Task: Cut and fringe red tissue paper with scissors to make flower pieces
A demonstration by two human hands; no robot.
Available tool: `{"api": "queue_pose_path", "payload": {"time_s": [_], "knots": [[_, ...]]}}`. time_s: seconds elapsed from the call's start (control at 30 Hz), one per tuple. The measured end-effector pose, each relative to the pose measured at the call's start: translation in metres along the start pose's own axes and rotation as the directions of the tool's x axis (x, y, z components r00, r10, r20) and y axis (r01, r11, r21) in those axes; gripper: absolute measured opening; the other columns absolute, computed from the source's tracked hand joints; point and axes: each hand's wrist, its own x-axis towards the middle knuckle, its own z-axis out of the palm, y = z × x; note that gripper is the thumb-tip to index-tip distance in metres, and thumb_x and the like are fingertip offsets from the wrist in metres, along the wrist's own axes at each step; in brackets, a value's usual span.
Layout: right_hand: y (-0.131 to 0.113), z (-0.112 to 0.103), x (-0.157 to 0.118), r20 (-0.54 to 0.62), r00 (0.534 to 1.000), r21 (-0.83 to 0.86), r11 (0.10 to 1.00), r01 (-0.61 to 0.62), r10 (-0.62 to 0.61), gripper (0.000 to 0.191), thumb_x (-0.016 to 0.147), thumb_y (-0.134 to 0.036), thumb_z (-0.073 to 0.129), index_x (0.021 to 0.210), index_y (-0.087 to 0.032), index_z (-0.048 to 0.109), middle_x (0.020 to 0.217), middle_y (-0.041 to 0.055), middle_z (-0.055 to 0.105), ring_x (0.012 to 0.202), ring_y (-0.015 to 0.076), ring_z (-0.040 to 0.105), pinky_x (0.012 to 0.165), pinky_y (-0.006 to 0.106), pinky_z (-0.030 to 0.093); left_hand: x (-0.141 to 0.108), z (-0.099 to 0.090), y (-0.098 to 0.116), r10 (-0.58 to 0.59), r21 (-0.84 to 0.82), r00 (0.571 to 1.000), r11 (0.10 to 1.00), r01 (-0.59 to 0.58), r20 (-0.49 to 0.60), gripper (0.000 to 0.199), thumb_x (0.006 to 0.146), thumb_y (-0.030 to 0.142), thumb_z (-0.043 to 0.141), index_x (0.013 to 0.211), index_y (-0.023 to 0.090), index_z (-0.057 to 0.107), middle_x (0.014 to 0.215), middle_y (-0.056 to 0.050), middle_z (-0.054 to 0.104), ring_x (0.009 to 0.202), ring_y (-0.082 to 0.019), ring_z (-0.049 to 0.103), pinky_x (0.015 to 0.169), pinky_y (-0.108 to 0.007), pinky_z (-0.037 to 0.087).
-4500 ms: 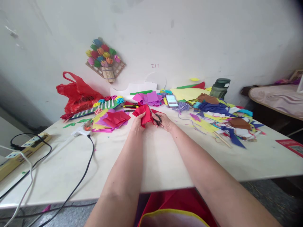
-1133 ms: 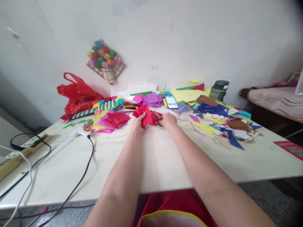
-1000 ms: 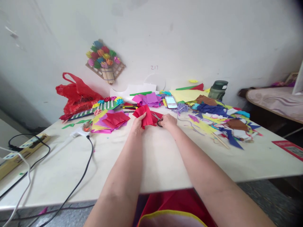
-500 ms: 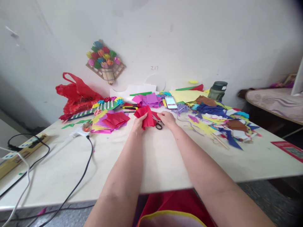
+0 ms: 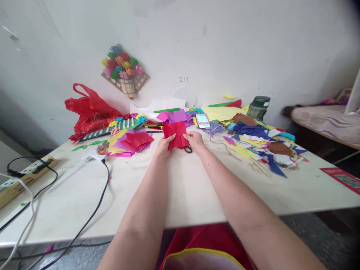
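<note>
A flat piece of red paper [image 5: 176, 134] is held up between both hands over the middle of the table. My left hand [image 5: 165, 145] pinches its left edge, thumb in front. At the right edge my right hand [image 5: 194, 140] pinches it between thumb and fingers. Just below the paper one black handle loop of the scissors [image 5: 188, 149] shows; their blades are hidden behind it. To the left lies a stack of red, purple and yellow paper sheets [image 5: 137, 141].
Paper scraps [image 5: 260, 138] and a green bottle [image 5: 258, 107] occupy the right side. A phone [image 5: 203, 121] lies behind my right hand. A red bag [image 5: 92, 114], a power strip [image 5: 26, 178] and cables are at the left.
The red paper, earlier folded up at its right side, is now spread flatter. My right hand has shifted left onto its edge, and the paper now covers most of the scissors.
</note>
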Motion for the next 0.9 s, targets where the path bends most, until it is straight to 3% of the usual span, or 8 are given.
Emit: {"api": "queue_pose_path", "payload": {"time_s": [0.13,0.27,0.5,0.6,0.7,0.8,0.9], "knots": [[0.011,-0.006,0.010,-0.090,0.991,-0.113,0.989,0.094,-0.104,0.020,0.065,-0.035,0.058,0.053,-0.020,0.051,0.050,-0.0040,0.047,0.057,0.0144,0.048,0.055,0.025,0.038,0.002,-0.007,0.003,-0.014,0.094,0.999,0.995,0.017,-0.038,0.028,0.058,0.020,0.077,0.081,0.011,0.064,0.073,-0.008,0.069,0.068,-0.020,0.066,0.057,-0.027,0.052],[0.015,-0.008,0.012,-0.152,0.981,-0.168,0.981,0.095,-0.121,0.020,0.065,-0.036,0.055,0.053,-0.021,0.049,0.050,-0.0043,0.044,0.057,0.0148,0.044,0.055,0.026,0.036,0.002,-0.009,0.006,-0.004,0.118,0.998,0.993,0.011,-0.061,0.022,0.062,0.022,0.074,0.079,0.012,0.064,0.067,-0.004,0.066,0.056,-0.014,0.062,0.047,-0.022,0.048],[0.006,-0.013,0.006,-0.148,0.974,-0.186,0.972,0.143,-0.171,0.019,0.064,-0.028,0.051,0.049,-0.020,0.042,0.049,-0.0057,0.040,0.056,0.0125,0.040,0.055,0.025,0.031,0.004,-0.012,0.009,-0.014,0.077,0.997,0.997,0.020,-0.079,0.014,0.065,0.021,0.071,0.072,0.012,0.061,0.064,-0.003,0.064,0.056,-0.013,0.061,0.050,-0.024,0.052],[0.002,-0.013,0.003,-0.132,0.981,-0.075,0.988,0.134,-0.143,0.017,0.062,-0.026,0.051,0.049,-0.020,0.040,0.047,-0.0065,0.037,0.053,0.0113,0.038,0.051,0.024,0.031,0.005,-0.013,0.009,-0.014,0.081,0.996,0.997,0.022,-0.089,0.014,0.065,0.020,0.071,0.071,0.013,0.060,0.065,-0.003,0.064,0.061,-0.015,0.062,0.055,-0.027,0.054],[-0.002,-0.011,0.000,-0.068,0.998,0.159,0.987,-0.006,0.017,0.014,0.061,-0.027,0.055,0.056,-0.021,0.044,0.046,-0.0075,0.040,0.048,0.0117,0.042,0.046,0.024,0.035,0.005,-0.015,0.007,-0.002,0.066,0.997,0.998,0.006,-0.072,0.017,0.064,0.021,0.073,0.070,0.013,0.060,0.065,-0.003,0.064,0.063,-0.015,0.063,0.060,-0.028,0.055],[-0.005,-0.009,-0.003,0.013,0.990,0.384,0.913,-0.135,0.140,0.014,0.062,-0.030,0.061,0.067,-0.020,0.052,0.052,-0.0053,0.054,0.050,0.0148,0.053,0.046,0.026,0.043,0.005,-0.016,0.005,0.003,0.039,0.999,0.999,-0.001,-0.053,0.017,0.064,0.022,0.074,0.071,0.013,0.061,0.067,-0.003,0.065,0.063,-0.015,0.063,0.063,-0.029,0.055],[-0.006,-0.008,-0.005,0.084,0.986,0.499,0.851,-0.165,0.142,0.018,0.064,-0.027,0.065,0.078,-0.019,0.060,0.066,0.0000,0.066,0.062,0.0178,0.063,0.058,0.030,0.051,0.005,-0.015,0.004,-0.018,0.020,0.999,1.000,0.019,-0.037,0.015,0.066,0.021,0.073,0.072,0.012,0.062,0.069,-0.005,0.066,0.067,-0.016,0.064,0.067,-0.030,0.056]]}}
